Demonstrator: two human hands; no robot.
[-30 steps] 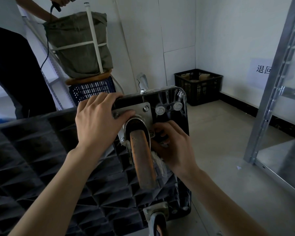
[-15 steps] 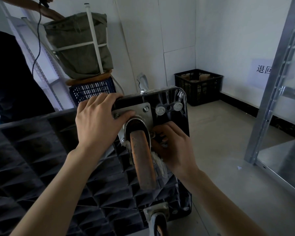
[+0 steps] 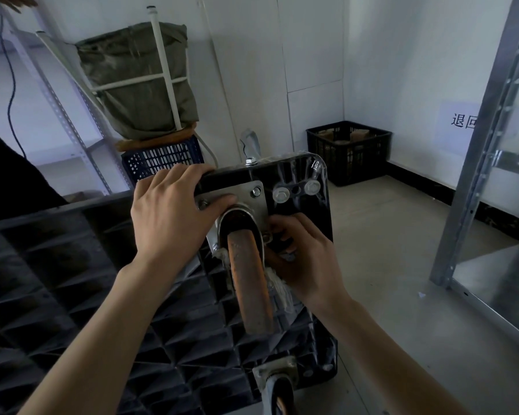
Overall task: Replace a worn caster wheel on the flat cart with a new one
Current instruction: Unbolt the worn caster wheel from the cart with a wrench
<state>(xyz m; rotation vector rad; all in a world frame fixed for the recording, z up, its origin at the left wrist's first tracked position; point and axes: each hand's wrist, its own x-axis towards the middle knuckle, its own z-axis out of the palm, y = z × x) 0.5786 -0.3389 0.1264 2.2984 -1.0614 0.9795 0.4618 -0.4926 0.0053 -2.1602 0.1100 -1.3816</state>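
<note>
Left hand (image 3: 170, 215) grasping upturned cart (image 3: 72, 280) edge, right hand (image 3: 304, 259) fingers curled beside worn caster (image 3: 249, 277), perhaps pinching a bolt

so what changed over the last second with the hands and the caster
Hardly anything. The left hand still grips the cart edge, thumb on the mounting plate; the right hand keeps its fingers curled at the plate's corner beside the worn wheel. The bystander at the upper left moved out of view.

White walls (image 3: 387, 55), grey floor (image 3: 387, 265), metal shelving (image 3: 474, 163)
</note>
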